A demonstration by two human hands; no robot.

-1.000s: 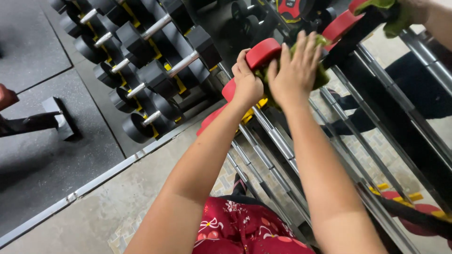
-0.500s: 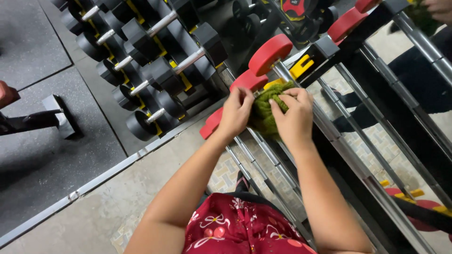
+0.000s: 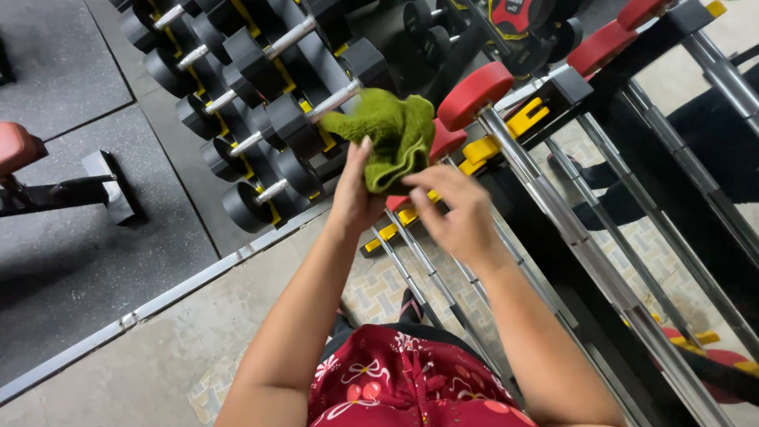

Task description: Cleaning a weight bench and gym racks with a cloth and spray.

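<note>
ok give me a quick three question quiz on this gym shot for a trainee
1. True or false: the left hand holds the green cloth up off the bars.
2. Which lies left of the cloth in the head view? A) black dumbbells B) a bucket C) a ladder
3. Fill in: the discs on the ends of the steel bars are ____ in colour.

Key: 1 true. 2 A. 3 red. The right hand sits just under the cloth with fingers spread; it is too blurred to tell if it touches it.
</note>
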